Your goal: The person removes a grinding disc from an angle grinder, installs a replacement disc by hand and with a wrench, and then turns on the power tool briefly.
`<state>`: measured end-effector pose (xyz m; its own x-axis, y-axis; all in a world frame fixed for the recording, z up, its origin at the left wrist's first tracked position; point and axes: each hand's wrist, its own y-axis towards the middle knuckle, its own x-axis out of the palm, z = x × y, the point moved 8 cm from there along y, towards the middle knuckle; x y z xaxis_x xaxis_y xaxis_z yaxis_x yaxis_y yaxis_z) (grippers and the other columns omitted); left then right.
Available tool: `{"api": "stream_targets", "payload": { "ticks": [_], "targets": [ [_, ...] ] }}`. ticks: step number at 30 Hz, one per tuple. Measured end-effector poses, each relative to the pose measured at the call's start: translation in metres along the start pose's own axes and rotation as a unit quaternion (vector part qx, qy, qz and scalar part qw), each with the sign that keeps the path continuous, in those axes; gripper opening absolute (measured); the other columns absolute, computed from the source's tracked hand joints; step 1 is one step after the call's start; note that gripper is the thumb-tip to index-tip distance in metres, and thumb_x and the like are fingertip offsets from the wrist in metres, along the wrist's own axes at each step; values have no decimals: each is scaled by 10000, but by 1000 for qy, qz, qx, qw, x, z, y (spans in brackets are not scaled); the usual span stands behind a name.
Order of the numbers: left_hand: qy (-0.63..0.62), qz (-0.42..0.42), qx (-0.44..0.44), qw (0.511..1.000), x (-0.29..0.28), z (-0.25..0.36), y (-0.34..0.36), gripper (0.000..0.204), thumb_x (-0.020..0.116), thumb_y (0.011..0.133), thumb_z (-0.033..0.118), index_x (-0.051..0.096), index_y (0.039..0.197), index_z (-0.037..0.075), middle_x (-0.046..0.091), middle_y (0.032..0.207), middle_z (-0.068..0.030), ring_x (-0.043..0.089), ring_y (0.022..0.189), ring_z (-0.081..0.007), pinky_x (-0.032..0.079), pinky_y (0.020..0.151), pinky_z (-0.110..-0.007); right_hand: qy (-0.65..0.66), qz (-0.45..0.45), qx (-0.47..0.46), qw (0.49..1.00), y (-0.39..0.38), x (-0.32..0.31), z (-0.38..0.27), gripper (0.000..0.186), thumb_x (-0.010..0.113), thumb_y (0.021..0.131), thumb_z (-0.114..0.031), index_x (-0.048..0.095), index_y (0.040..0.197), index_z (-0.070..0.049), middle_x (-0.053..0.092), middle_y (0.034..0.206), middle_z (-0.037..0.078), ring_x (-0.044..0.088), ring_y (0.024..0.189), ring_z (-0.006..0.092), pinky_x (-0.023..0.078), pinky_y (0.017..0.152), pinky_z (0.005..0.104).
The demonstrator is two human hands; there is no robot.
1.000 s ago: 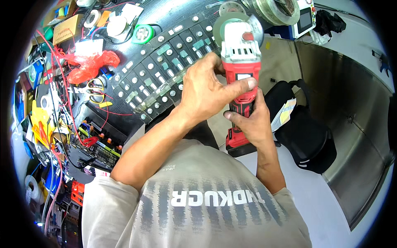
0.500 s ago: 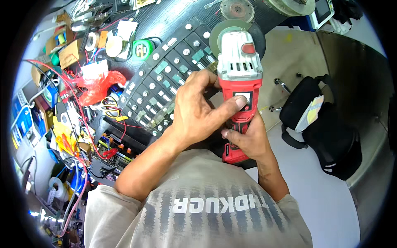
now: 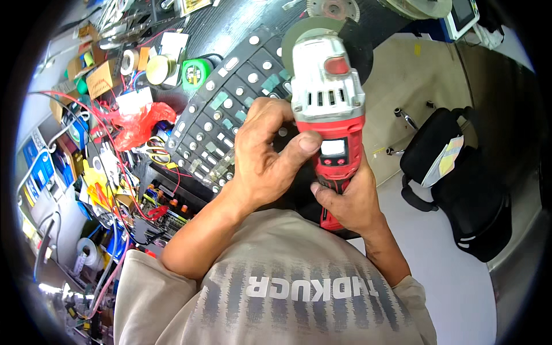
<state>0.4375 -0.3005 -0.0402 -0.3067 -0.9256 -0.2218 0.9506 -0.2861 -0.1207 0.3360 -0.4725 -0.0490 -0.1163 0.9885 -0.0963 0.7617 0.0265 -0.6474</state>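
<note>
A red and silver angle grinder (image 3: 336, 127) is held upright in front of my chest, its head pointing away from me. My right hand (image 3: 355, 198) wraps round its slim red and black handle. At the left side of the body, my left hand (image 3: 265, 152) grips just below the silver head. Its thumb rests at the edge of a small panel with a light screen, and its other fingertips are partly hidden behind the tool. A greenish-grey disc (image 3: 296, 35) shows behind the head; the guard area is partly covered.
A dark organizer (image 3: 236, 95) with several small drawers lies beyond my left hand. On the desk are a green tape measure (image 3: 196, 73), a red plastic bag (image 3: 146, 127), yellow-handled scissors (image 3: 155, 152) and a round toothed blade (image 3: 333, 8). A black bag (image 3: 428, 144) lies at the right.
The grinder has come closer and its head has tilted slightly left. My left thumb has slid back off the panel's screen to its left edge. My right hand keeps its hold.
</note>
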Motion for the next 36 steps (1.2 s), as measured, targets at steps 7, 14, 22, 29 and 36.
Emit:
{"api": "stream_targets", "payload": {
  "ticks": [7, 14, 22, 29, 36],
  "targets": [
    [-61, 61, -54, 995, 3, -20, -11, 540, 933, 931, 540, 748, 981, 35, 689, 919, -104, 627, 919, -302, 527, 850, -440, 7, 24, 52, 998, 0, 5, 5, 682, 898, 874, -5, 526, 1445, 12, 752, 1215, 113, 733, 1084, 171, 608, 987, 379],
    [-84, 96, -27, 991, 1, -26, -16, 544, 932, 925, 550, 743, 955, 41, 701, 937, -119, 652, 945, -330, 523, 893, -467, -42, 41, 71, 996, -3, 2, 0, 702, 844, 872, 43, 506, 1486, 7, 704, 1210, 73, 693, 1048, 138, 598, 954, 354],
    [-98, 124, -8, 987, 0, -27, -18, 505, 924, 949, 495, 748, 946, 22, 703, 921, -134, 653, 932, -340, 521, 861, -477, -51, 44, 54, 996, 0, 4, -1, 699, 829, 862, 41, 514, 1485, 3, 688, 1124, 41, 661, 984, 121, 578, 906, 333],
    [-71, 142, 41, 986, -1, -27, -19, 519, 854, 1013, 505, 736, 935, 6, 720, 916, -154, 654, 920, -363, 530, 861, -483, -62, 47, 40, 996, 2, 2, 2, 670, 856, 855, 18, 531, 1441, 21, 723, 1155, 82, 697, 1030, 156, 595, 947, 367],
    [-40, 135, 38, 989, -5, -25, -19, 486, 836, 1035, 467, 741, 950, -2, 734, 939, -160, 669, 945, -366, 565, 866, -485, -96, 49, 34, 994, 5, 3, -2, 647, 866, 856, -3, 545, 1416, 22, 728, 1137, 88, 698, 1029, 156, 600, 953, 371]
  ]
}}
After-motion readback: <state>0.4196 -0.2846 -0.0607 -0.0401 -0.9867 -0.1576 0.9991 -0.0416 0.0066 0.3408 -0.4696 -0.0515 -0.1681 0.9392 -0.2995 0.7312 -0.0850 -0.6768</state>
